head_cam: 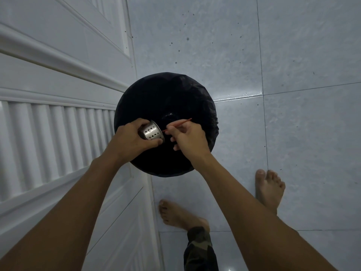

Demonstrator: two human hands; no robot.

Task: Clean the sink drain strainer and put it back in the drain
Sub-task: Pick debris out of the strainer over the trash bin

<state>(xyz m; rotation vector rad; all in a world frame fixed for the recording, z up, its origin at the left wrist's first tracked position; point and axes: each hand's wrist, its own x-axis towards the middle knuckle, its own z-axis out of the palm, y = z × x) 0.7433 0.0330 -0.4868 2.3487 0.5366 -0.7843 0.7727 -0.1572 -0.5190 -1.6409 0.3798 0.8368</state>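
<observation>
The sink drain strainer (151,132) is a small steel cup with rows of round holes. My left hand (132,140) grips it tilted on its side, with its mouth turned to the right, over a round bin lined with a black bag (197,98). My right hand (188,136) pinches a thin red stick (179,124). One end of the stick reaches the strainer's mouth; the other points up and right. What lies inside the strainer is hidden.
White panelled cabinet doors (58,94) stand along the left, touching the bin's side. Pale grey floor tiles (273,65) with small dark specks spread to the right. My bare feet (269,188) stand below the bin, one by a camouflage trouser leg (199,249).
</observation>
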